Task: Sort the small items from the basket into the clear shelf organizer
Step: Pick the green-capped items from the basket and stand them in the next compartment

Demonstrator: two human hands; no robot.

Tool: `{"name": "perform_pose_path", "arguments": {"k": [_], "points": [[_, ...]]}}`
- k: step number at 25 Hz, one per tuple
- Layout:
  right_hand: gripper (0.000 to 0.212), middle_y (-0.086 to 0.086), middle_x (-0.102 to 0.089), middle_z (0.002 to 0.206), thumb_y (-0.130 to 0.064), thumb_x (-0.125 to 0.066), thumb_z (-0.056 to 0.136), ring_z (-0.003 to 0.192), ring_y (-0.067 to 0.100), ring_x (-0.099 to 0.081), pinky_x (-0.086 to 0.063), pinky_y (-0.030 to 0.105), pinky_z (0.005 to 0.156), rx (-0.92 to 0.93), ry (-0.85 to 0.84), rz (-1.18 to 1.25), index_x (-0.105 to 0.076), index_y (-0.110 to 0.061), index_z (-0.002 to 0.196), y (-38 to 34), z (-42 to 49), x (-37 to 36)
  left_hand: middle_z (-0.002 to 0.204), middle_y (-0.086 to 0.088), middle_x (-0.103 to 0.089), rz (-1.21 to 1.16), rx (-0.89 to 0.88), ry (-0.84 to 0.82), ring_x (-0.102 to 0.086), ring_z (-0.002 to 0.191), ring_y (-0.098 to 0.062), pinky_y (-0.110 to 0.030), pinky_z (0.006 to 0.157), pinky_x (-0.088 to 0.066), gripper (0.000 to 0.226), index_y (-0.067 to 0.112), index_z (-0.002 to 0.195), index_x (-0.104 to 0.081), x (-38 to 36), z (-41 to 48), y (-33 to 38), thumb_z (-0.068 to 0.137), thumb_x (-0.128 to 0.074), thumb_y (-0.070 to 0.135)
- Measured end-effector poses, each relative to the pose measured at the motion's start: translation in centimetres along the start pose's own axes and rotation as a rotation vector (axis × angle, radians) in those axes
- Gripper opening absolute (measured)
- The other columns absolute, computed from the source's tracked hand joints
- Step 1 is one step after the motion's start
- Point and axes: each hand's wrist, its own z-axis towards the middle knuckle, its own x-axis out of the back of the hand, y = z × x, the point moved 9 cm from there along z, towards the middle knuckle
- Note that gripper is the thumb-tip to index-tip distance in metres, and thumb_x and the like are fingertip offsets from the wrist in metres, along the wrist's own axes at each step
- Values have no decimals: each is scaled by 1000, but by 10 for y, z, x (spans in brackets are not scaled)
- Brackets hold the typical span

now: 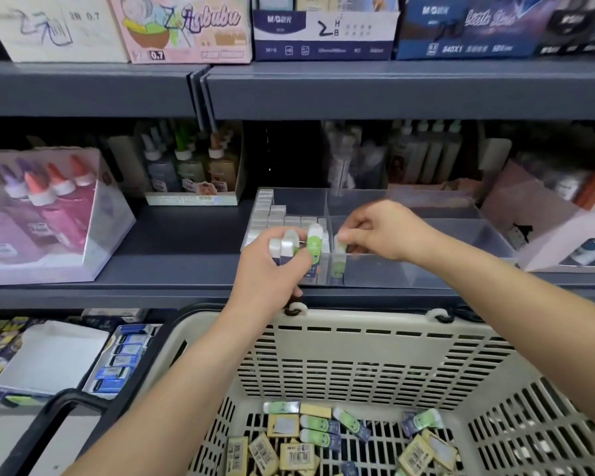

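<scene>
1. Cream plastic basket (358,319) lies under both forearms. They reach forward over its far rim to the clear organizer (426,273) on the grey shelf (152,269). The left forearm rises from the lower left, and the right slants in from the far right.
2. At the organizer's front left corner is the left hand (272,266), its back towards the camera. Its fingers are curled round a bunch of erasers (294,243): several white ones and one in a green sleeve, their ends sticking up above the fist.
3. Just right of it, and apart from it, is the right hand (382,231), knuckles up. Thumb and forefinger pinch the top of a single green eraser (339,247). This one stands upright in the front compartment, just right of the divider and close behind the clear front wall.
4. Beyond the left hand, the organizer's left compartment holds white erasers (275,214) in rows, stacked higher towards the back.
5. Right of and beyond the right hand, the compartments show open floor. The clear front wall stands between the hands and the basket's rim.
6. Below the wrists, loose erasers (320,431) lie scattered on the basket's floor: green-sleeved ones and yellowish ones with barcodes.
7. Left of the left hand runs an open stretch of shelf, then a display box of glue bottles (49,207).
</scene>
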Motion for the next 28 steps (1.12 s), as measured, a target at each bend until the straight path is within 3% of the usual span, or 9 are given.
{"name": "perform_pose_path", "arguments": {"k": [3, 5, 9, 15, 17, 19, 23, 26, 28], "points": [[11, -20, -61, 65, -34, -64, 85, 59, -11, -57, -39, 13, 58, 42, -19, -78, -63, -31, 74, -6, -1, -5, 68, 8, -65, -38, 7, 2, -53, 43, -7, -22, 51, -49, 18, 28, 91, -64, 0, 3, -5, 83, -62, 13], [11, -22, -63, 62, -31, -60, 88, 58, -12, -60, -43, 15, 63, 29, -42, -37, -65, -30, 78, -4, -3, -5, 65, 7, -67, -70, 17, 2, -54, 49, -10, -30, 56, -51, 18, 22, 98, -66, 0, 4, -9, 83, -62, 13], [13, -21, -62, 59, -24, -51, 94, 68, 0, -68, -48, 23, 77, 40, -100, -75, -64, -26, 91, -5, -9, -11, 61, 12, -66, -68, -8, -20, -54, 46, -10, -27, 53, -50, 16, 22, 96, -66, 0, 3, -10, 83, -63, 14], [13, -14, -65, 70, -29, -51, 93, 65, -3, -62, -48, 24, 72, 78, 19, -152, -62, -28, 99, -17, -17, 8, 57, 15, -63, -46, -20, -52, -54, 44, -10, -25, 51, -45, 17, 31, 89, -65, -3, 1, -9, 84, -61, 15], [14, -12, -67, 69, -32, -52, 92, 67, -4, -61, -50, 23, 72, 160, 92, -76, -65, -27, 92, -34, -25, 14, 57, 15, -64, -47, -33, -62, -54, 43, -10, -20, 47, -44, 18, 32, 88, -65, -4, 0, -7, 84, -61, 14], [11, -9, -68, 75, -29, -57, 89, 69, 2, -65, -51, 20, 71, 211, 48, 70, -67, -25, 90, -47, -33, 8, 59, 15, -64, -41, -48, -84, -55, 44, -11, -19, 47, -44, 17, 28, 91, -66, -5, 0, -7, 84, -61, 14], [8, -1, -71, 73, -14, -61, 88, 64, 1, -67, -51, 13, 58, 171, -24, 313, -65, -19, 84, -46, -36, 8, 71, 5, -70, -111, -35, -94, -66, 58, -13, -28, 53, -54, 11, 18, 94, -67, -4, 0, -8, 85, -62, 14], [12, -2, -71, 69, -14, -60, 88, 66, 6, -69, -54, 21, 60, 115, 139, 468, -61, -22, 80, -29, -27, 40, 69, 2, -71, -241, 13, -64, -70, 69, -15, -24, 49, -51, 8, 15, 91, -64, -1, 0, -11, 86, -61, 9], [14, -6, -70, 69, -16, -60, 88, 69, 7, -69, -54, 28, 67, 98, 246, 305, -59, -26, 78, -19, -19, 51, 63, 1, -68, -218, 1, -47, -61, 61, -20, -27, 50, -47, 12, 16, 98, -58, 0, 1, -11, 87, -58, 12]]}}
